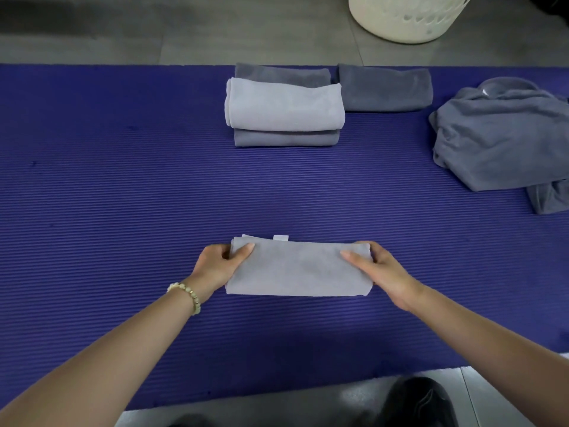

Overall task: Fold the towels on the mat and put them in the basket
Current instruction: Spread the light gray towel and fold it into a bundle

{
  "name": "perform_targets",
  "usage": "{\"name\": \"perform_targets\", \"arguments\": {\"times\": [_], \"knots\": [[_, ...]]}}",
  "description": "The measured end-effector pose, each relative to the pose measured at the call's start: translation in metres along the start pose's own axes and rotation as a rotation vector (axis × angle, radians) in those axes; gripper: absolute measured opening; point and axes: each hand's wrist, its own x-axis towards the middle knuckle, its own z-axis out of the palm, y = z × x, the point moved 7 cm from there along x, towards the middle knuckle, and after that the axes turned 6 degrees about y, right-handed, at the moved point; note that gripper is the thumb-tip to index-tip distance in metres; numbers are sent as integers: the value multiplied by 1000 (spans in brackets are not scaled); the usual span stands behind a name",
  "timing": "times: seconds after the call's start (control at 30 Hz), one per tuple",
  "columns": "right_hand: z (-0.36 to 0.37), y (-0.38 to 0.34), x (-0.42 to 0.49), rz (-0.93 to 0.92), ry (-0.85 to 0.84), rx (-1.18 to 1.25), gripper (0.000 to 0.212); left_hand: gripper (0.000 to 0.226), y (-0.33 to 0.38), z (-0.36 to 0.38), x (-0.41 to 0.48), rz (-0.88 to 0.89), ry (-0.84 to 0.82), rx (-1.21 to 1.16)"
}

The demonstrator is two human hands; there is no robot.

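The left hand (219, 264) and right hand (379, 269) each pinch 1 end of the folded towel (297, 268), thumbs on top; it lies flat between them on the mat (123, 195).

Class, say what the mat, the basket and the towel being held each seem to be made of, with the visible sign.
Mat: likely foam, matte purple, with fine ribs. Basket: probably hard plastic, cream, smooth, with moulded holes. Towel: seemingly soft microfibre or terry, light grey, matte, with fuzzy nap.
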Motion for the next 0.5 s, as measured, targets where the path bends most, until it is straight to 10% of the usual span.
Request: {"name": "perform_targets", "arguments": {"times": [0.27, 0.5], "knots": [[1, 11, -3, -54, 354, -138, 50, 60, -10, -6, 4, -125, 161, 64], [-4, 17, 14, 227, 223, -392, 70, 53, -8, 4, -19, -238, -245, 158]]}}
